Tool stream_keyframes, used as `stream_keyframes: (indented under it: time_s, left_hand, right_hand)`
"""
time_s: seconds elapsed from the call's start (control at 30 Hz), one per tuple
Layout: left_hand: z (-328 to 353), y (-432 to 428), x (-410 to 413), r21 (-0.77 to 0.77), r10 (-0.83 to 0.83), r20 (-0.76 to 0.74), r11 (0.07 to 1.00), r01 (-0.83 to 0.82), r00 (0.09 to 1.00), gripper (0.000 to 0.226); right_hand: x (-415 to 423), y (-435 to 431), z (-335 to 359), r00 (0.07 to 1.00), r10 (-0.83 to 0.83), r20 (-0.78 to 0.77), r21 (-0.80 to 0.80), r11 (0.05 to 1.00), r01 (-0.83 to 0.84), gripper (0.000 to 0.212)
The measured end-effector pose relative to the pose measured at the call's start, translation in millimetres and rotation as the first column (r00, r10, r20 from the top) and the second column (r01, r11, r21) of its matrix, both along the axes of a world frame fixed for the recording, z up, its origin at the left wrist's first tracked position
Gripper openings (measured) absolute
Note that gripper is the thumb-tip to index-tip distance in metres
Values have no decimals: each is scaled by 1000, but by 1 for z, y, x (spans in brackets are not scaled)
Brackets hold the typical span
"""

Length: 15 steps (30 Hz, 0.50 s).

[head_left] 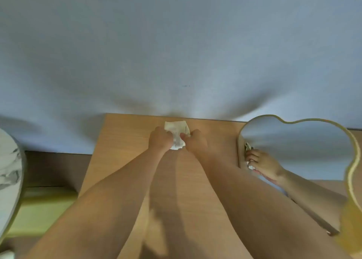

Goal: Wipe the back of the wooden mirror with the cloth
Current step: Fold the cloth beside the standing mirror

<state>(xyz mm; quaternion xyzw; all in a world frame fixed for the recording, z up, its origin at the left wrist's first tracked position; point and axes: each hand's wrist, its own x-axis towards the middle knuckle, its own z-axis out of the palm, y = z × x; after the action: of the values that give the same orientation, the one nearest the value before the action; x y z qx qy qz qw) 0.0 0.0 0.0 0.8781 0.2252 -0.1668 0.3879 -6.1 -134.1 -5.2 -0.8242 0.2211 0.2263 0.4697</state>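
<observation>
1. Two bare hands meet at the centre of the view: the left hand (159, 139) and the right hand (195, 141), each with its grip clamped on the white cloth (177, 134).
2. Cloth position: bunched between the hands, its free upper part lying against the wooden panel (125, 161) near that panel's top edge, at 12 o'clock from the wrists.
3. Wooden panel: plain, flat, leaning toward the pale wall (176, 43); judged to be the back of the wooden mirror.
4. At 3 o'clock, a wavy gold-framed mirror (293, 145) reflects a hand and a scrap of cloth.
5. At 9 o'clock, the rim of a marble-patterned round table (9, 170).
6. Progress (judgement): cloth is on the surface at the top edge only; no wiped area can be told apart, so most of the panel below appears still to be covered.
</observation>
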Motion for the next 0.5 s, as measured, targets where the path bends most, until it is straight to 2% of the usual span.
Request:
stream_keyframes:
  time_s: [0.17,0.33,0.4,0.5]
  left_hand:
    - [-17,-8,16,-14,120,-65,992,-121,991,29]
    - [-5,-7,13,-270,223,-107,931,-244,969,2]
    - [14,-7,6,-359,197,-78,909,-212,977,9]
    - [54,-20,-14,-489,180,1,858,-156,984,8]
  right_hand:
    - [18,6,-9,996,-87,-17,56,995,88,23]
    - [16,5,11,987,-131,-89,171,974,145,30]
    - [8,-4,25,982,-155,-110,291,940,181,35]
    - [-12,-24,51,973,-177,-146,551,803,228,44]
